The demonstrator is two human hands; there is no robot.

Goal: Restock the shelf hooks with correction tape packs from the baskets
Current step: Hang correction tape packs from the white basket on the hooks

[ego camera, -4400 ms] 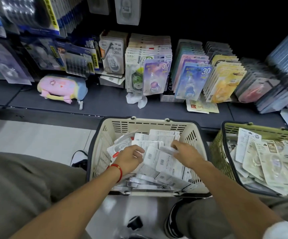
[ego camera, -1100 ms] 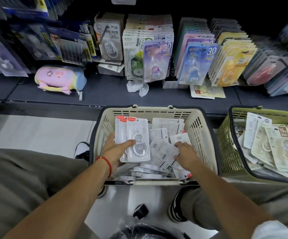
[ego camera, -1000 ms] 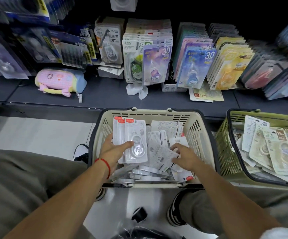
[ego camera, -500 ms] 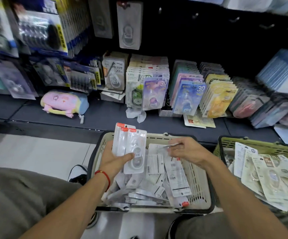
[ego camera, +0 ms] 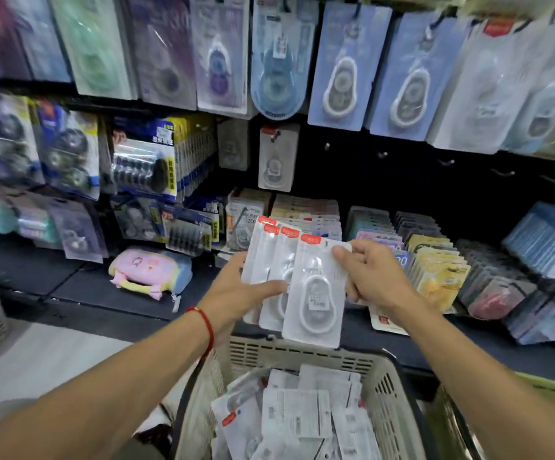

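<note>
Four correction tape packs (ego camera: 289, 280), red-tabbed and fanned, are held at frame centre above the beige basket (ego camera: 306, 360). Left hand (ego camera: 236, 293): fingers behind the fan, thumb clamped across its front. Right hand (ego camera: 369, 277): fingers pinch the upper right edge of the front pack. More packs lie loose in the basket, bottom centre. One similar hanging pack (ego camera: 277, 157) sits on a hook above; bare hooks (ego camera: 445, 162) upper right.

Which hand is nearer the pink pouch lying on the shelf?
Left. The left hand holds the fanned packs just right of the pink pouch; the right hand pinches the front pack, farther right.
</note>
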